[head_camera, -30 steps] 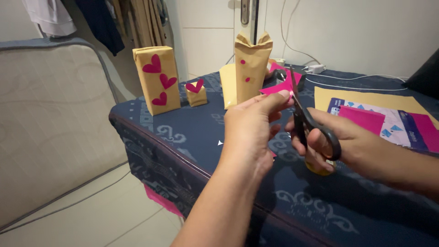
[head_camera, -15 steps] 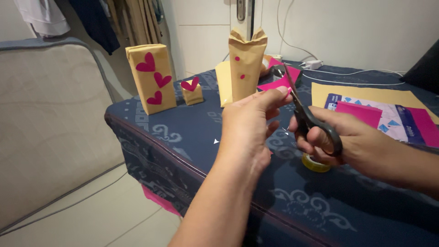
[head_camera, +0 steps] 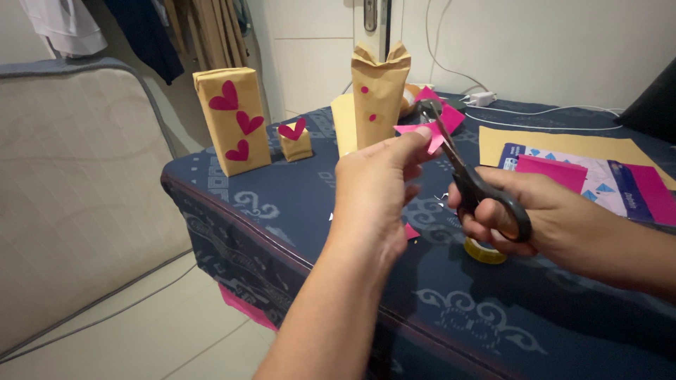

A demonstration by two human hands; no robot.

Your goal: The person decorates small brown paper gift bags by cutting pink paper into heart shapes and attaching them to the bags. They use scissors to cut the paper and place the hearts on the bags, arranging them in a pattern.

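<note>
Patterned blue tablecloth, right hand, scissors pointing up-left, pink paper.

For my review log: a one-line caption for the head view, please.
Left hand pinches a pink paper piece while right hand cuts it with black scissors above a dark patterned tablecloth.

Tape roll on table, below scissors; boxes behind-left.
</note>
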